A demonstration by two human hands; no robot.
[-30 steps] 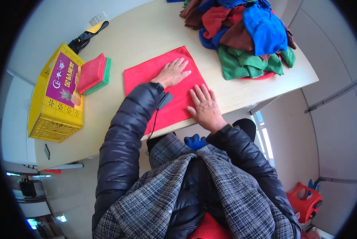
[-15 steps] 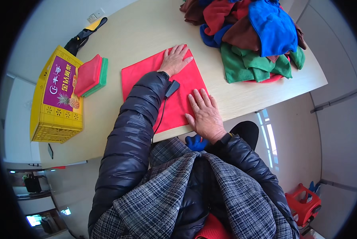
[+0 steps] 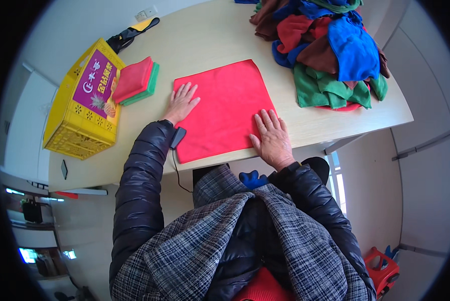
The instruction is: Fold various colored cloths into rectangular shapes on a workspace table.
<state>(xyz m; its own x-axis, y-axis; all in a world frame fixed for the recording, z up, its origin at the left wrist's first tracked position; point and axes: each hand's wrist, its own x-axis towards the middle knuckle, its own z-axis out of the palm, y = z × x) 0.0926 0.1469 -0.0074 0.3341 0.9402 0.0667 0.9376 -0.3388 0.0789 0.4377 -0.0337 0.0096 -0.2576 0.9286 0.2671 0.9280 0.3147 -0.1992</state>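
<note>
Red cloth (image 3: 220,108) lies spread flat on bench (image 3: 205,40), left hand (image 3: 182,102) flat, fingers wide, on its left edge, right hand (image 3: 271,138) flat, wide, on near right corner.

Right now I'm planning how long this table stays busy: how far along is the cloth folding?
Done: two folded cloths, red on green, are stacked beside the yellow crate. In hand: one red cloth lies spread flat, unfolded, with the left hand on its left edge and the right hand on its near right corner. Left: a large mixed pile of cloths still sits unfolded at the far right, so most remains.
</note>
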